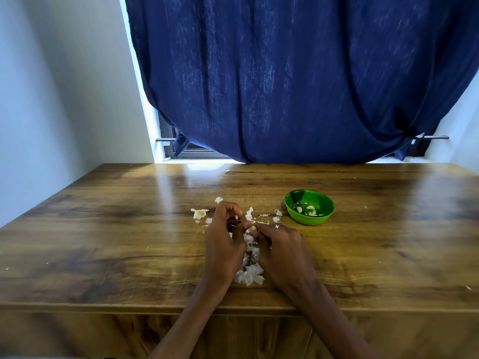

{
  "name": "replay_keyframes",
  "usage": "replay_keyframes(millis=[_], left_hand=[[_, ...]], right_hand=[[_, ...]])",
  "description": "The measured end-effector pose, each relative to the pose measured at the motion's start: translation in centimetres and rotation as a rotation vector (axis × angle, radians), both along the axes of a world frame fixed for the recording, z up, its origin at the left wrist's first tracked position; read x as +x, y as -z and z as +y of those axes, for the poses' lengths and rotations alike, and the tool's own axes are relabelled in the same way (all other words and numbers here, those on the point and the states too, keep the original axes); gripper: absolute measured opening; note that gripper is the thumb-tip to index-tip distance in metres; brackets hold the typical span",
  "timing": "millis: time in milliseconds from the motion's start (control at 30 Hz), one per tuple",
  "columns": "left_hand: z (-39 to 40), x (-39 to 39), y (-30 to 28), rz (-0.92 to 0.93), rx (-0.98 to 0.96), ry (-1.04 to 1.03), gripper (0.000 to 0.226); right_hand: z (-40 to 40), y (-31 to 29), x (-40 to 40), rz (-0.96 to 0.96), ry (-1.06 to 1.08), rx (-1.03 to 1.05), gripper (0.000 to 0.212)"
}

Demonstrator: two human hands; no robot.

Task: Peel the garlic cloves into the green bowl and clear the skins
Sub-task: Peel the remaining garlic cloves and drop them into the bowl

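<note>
Green bowl (pixel 309 207) upright, holding a few peeled cloves (pixel 310 210); white skins (pixel 249 265) heaped on the table.

We see our left hand (pixel 225 235) and right hand (pixel 278 246) meeting over the wooden table (pixel 103 229), fingers curled and pinching a small white garlic clove (pixel 253 226) between them. A ring (pixel 279 225) shows on a finger of our right hand. Papery white skins (pixel 250 273) lie piled between our wrists, with more scattered just beyond our fingers. To the right sits the green bowl (pixel 309 207), holding a few peeled cloves (pixel 310 210). Behind the table hangs a dark blue curtain (pixel 298 79).
</note>
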State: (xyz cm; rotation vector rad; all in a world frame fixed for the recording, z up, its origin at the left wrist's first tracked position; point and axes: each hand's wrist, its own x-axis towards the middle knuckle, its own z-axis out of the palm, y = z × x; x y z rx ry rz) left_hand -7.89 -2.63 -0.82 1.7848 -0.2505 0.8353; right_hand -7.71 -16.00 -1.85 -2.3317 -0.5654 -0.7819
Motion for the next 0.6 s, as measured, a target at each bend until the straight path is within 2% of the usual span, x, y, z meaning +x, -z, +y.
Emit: replay_keyframes(millis=[133, 367, 433, 533, 600], left_hand=[[0.02, 0.15, 0.09, 0.043, 0.032, 0.045, 0.046], [0.46, 0.27, 0.51, 0.050, 0.004, 0.031, 0.032], [0.50, 0.06, 0.43, 0.006, 0.069, -0.025, 0.032], [0.58, 0.28, 0.52, -0.018, 0.208, -0.110, 0.049], [0.47, 0.33, 0.59, -0.025, 0.244, -0.118, 0.036]], right_hand=[[0.24, -0.22, -0.22, -0.039, -0.005, -0.014, 0.021], [-0.14, -0.44, -0.15, 0.032, 0.024, 0.022, 0.014], [-0.21, -0.50, -0.27, 0.054, 0.007, 0.042, 0.018], [-0.23, -0.42, -0.09, 0.069, 0.015, 0.087, 0.030], [-0.19, -0.40, 0.10, 0.045, 0.010, 0.141, 0.030]])
